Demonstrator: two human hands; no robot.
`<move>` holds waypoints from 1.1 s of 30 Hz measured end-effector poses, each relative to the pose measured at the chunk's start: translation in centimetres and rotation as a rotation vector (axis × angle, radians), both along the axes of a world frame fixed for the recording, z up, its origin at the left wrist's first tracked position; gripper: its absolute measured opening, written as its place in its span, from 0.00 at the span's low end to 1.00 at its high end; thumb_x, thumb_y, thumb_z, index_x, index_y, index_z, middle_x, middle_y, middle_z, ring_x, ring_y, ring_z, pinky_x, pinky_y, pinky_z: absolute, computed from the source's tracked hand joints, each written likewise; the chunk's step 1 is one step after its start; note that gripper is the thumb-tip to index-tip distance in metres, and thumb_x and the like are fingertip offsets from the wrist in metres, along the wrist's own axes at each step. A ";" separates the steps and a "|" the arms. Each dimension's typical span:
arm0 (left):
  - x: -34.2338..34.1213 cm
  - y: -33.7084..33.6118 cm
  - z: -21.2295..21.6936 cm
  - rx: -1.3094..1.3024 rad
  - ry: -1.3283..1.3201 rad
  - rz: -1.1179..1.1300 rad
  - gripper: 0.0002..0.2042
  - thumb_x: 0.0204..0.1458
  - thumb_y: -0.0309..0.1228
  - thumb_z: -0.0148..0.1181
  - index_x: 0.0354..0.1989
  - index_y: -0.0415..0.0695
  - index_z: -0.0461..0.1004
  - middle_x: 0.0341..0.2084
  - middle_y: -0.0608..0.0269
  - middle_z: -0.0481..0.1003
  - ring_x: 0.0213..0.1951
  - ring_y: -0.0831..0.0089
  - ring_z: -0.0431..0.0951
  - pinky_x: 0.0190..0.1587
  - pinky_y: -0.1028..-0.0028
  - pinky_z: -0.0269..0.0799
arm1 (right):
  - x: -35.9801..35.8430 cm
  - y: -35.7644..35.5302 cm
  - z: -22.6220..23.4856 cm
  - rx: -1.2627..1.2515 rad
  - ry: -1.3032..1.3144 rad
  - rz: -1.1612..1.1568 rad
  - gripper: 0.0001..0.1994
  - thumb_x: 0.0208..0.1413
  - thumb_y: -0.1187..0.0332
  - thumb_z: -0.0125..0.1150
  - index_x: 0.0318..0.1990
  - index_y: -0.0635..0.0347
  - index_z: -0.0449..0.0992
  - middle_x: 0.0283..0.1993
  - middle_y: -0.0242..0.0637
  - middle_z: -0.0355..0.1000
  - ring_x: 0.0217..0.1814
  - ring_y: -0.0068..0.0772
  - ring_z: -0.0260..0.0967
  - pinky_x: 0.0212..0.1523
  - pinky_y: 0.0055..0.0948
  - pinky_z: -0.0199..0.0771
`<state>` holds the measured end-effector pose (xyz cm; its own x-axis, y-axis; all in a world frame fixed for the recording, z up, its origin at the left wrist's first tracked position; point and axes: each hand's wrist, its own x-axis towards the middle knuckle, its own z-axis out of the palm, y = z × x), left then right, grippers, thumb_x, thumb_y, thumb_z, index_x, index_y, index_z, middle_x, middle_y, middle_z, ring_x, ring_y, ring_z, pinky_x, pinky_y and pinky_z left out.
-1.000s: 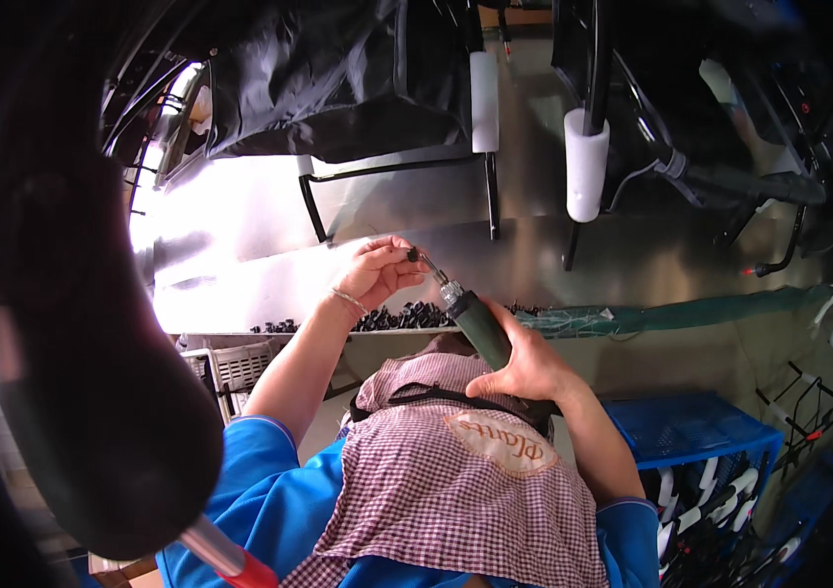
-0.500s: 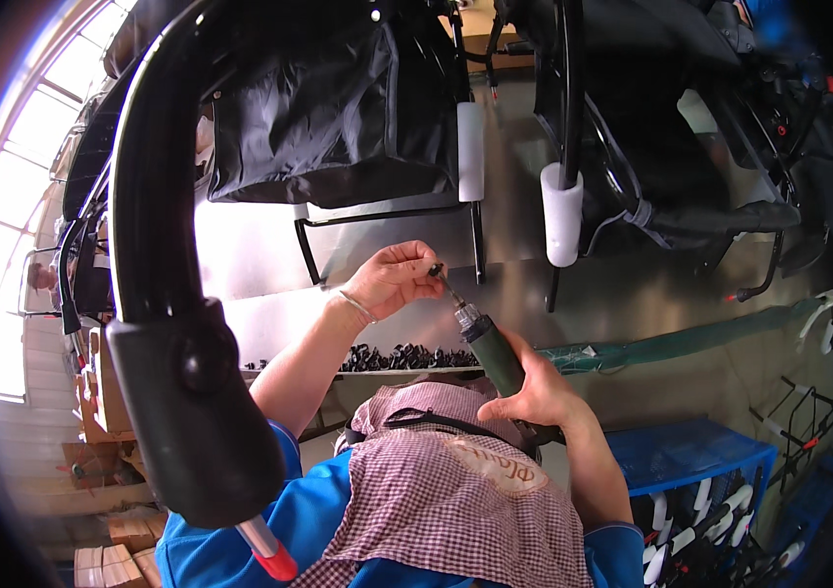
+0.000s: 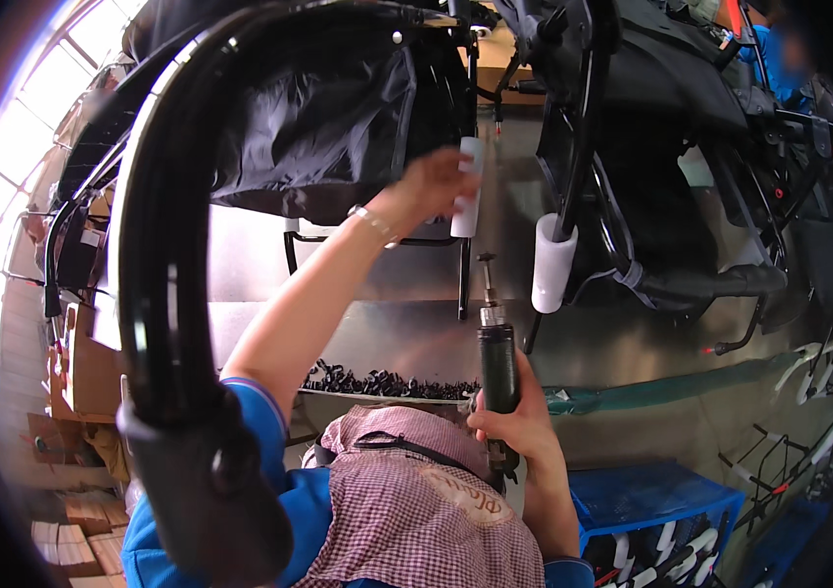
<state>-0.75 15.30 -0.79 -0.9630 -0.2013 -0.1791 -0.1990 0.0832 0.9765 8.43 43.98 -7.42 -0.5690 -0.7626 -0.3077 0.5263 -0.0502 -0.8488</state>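
My right hand (image 3: 524, 412) is wrapped round a dark green power screwdriver (image 3: 498, 367), which points away from me. At the tip of its bit sits a small dark piece (image 3: 486, 258), too small to name. My left hand (image 3: 436, 184), blurred by motion, is at a white foam sleeve (image 3: 470, 220) on a black metal tube. Its fingers look apart in front of the sleeve; whether they touch it I cannot tell. Behind the left hand hangs a black fabric bag (image 3: 318, 137) within a black tubular frame.
A thick black tube with a dark grip (image 3: 203, 480) rises close on the left. Small black parts (image 3: 387, 382) line the near bench edge. Another black frame (image 3: 671, 216) with a white sleeve (image 3: 554, 265) stands right. A blue bin (image 3: 656, 495) holds foam-covered tubes. Boxes (image 3: 93, 363) stand left.
My left hand has left the bit tip and moved up and away to the white sleeve. The screwdriver has swung more upright, and the small dark piece now stays on its bit alone.
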 end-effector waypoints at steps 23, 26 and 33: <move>-10.9 -8.2 -3.5 -1.107 0.464 1.075 0.17 0.42 0.42 0.70 0.29 0.39 0.76 0.23 0.55 0.75 0.27 0.61 0.75 0.31 0.67 0.69 | -0.2 0.5 -1.5 -0.033 -0.002 -0.014 0.49 0.34 0.68 0.79 0.64 0.59 0.51 0.26 0.35 0.68 0.22 0.27 0.70 0.20 0.28 0.72; -10.9 -6.5 -2.8 -0.838 0.498 1.037 0.15 0.41 0.37 0.71 0.33 0.40 0.77 0.26 0.58 0.77 0.30 0.68 0.76 0.34 0.71 0.70 | -0.3 0.6 -1.3 -0.011 0.004 -0.001 0.49 0.35 0.69 0.78 0.65 0.58 0.51 0.27 0.35 0.69 0.22 0.28 0.70 0.20 0.28 0.72; -11.3 -2.9 -2.2 -0.350 0.678 0.956 0.13 0.40 0.30 0.71 0.34 0.40 0.78 0.25 0.65 0.77 0.27 0.77 0.74 0.35 0.77 0.70 | -0.7 0.7 -0.9 0.055 0.043 0.006 0.46 0.36 0.73 0.75 0.63 0.58 0.51 0.28 0.38 0.70 0.21 0.32 0.71 0.21 0.29 0.72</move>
<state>-12.03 12.42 -2.94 -0.2782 -0.8156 0.5074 0.2169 0.4613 0.8603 7.72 44.65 -8.30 -0.5779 -0.7488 -0.3246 0.4891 0.0006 -0.8722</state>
